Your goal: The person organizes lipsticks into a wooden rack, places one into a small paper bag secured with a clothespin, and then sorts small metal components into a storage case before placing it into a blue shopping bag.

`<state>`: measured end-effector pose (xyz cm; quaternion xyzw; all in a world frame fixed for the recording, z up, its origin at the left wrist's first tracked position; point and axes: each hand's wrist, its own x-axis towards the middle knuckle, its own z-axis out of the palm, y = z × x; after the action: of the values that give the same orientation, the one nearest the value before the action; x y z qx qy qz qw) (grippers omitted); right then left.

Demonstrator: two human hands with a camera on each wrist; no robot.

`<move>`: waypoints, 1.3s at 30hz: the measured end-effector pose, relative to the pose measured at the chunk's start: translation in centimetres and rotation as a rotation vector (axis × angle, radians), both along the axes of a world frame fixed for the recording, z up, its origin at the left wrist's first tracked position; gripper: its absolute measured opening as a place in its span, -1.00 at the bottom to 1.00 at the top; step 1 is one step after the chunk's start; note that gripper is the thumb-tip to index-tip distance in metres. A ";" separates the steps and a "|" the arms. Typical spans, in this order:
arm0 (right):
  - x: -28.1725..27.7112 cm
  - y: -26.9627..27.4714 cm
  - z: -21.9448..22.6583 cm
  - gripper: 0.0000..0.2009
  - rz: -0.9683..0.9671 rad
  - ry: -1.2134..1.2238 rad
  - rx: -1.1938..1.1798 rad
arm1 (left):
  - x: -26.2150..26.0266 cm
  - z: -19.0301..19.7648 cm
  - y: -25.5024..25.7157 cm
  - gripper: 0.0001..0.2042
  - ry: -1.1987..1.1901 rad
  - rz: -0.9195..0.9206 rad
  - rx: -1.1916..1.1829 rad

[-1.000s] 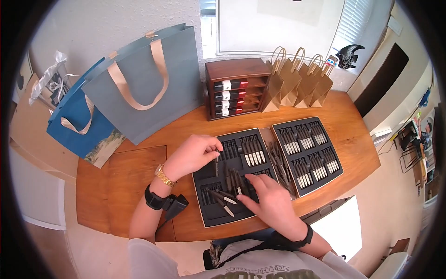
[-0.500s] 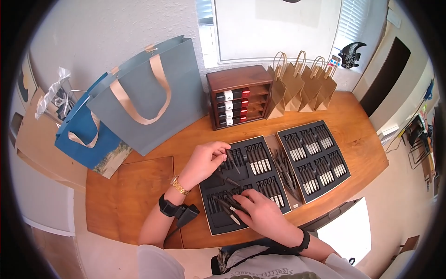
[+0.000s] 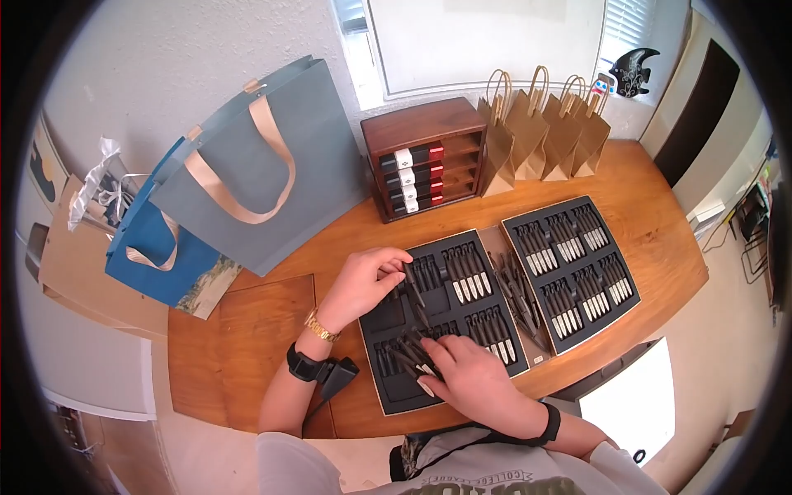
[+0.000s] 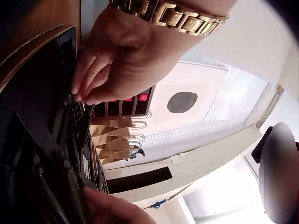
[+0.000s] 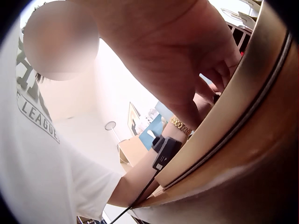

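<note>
My left hand is over the upper part of the left black tray, pinching a slim dark pen-like stick between thumb and fingers. The stick slants down beside a row of similar sticks in their slots. Lower on the same tray, my right hand has thumb and fingers around a loose bunch of dark sticks, some with white ends. In the left wrist view, the left fingertips reach the tray's slots. From the right wrist, the palm hides most of the bunch.
A second black tray holds rows of white-ended sticks. Between the trays, loose sticks lie in a shallow box. Behind stand a wooden cabinet, brown paper bags and a large grey-blue gift bag beside a smaller blue one.
The left hand has brought its stick toward the upper slot row. My right hand has shifted left over the loose sticks, uncovering the tray's lower-right rows. The head view has also shifted.
</note>
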<state>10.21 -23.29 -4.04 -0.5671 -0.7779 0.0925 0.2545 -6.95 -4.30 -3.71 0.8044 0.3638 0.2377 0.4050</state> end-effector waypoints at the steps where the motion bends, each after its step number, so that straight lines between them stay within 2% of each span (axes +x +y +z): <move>1: -0.4 0.0 -0.2 -0.51 0.016 0.004 0.007 | 0.1 0.1 -0.1 -0.75 0.011 -0.010 -0.001; 5: -1.7 0.0 -0.7 -0.52 0.081 0.044 -0.014 | 0.1 0.5 -0.3 -0.76 0.025 -0.043 0.026; 12: -4.1 0.4 -0.8 -0.53 0.054 0.049 -0.045 | -0.1 1.0 -0.4 -0.76 0.021 -0.060 0.028; 14: -3.8 0.5 -0.3 -0.54 0.052 0.152 -0.031 | -0.1 0.8 -0.4 -0.75 0.010 -0.066 0.023; 21: 1.2 0.5 1.0 -0.63 0.008 0.156 0.123 | 0.8 0.5 -1.0 -0.74 0.009 -0.082 0.017; 22: 1.9 0.4 0.9 -0.70 -0.025 0.189 0.129 | 0.9 0.3 -1.1 -0.75 -0.013 -0.099 0.020; 25: 3.9 0.3 0.5 -0.74 -0.100 0.216 0.138 | 1.1 0.0 -1.1 -0.75 -0.047 -0.108 0.039; 27: 4.7 0.6 0.9 -0.77 -0.121 0.247 0.118 | 1.1 -0.2 -1.0 -0.76 -0.059 -0.103 0.056; 29: 5.1 1.1 1.8 -0.75 -0.117 0.264 -0.005 | 1.1 -0.2 -1.0 -0.77 -0.065 -0.071 0.086; 34: 4.8 2.6 2.7 -0.70 0.006 0.111 0.099 | 1.2 -0.3 -1.3 -0.72 0.037 -0.071 0.205; 35: 4.7 2.8 2.4 -0.67 0.038 0.072 0.072 | 1.3 -0.5 -1.4 -0.71 0.039 -0.070 0.266; 39: 4.2 3.0 1.4 -0.59 0.114 -0.074 0.022 | 1.4 -0.7 -1.5 -0.70 0.021 -0.104 0.242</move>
<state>14.45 -20.32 -2.65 -0.5223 -0.8186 0.0772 0.2261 -5.53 -5.85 -4.44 0.8677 0.2944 0.2499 0.3130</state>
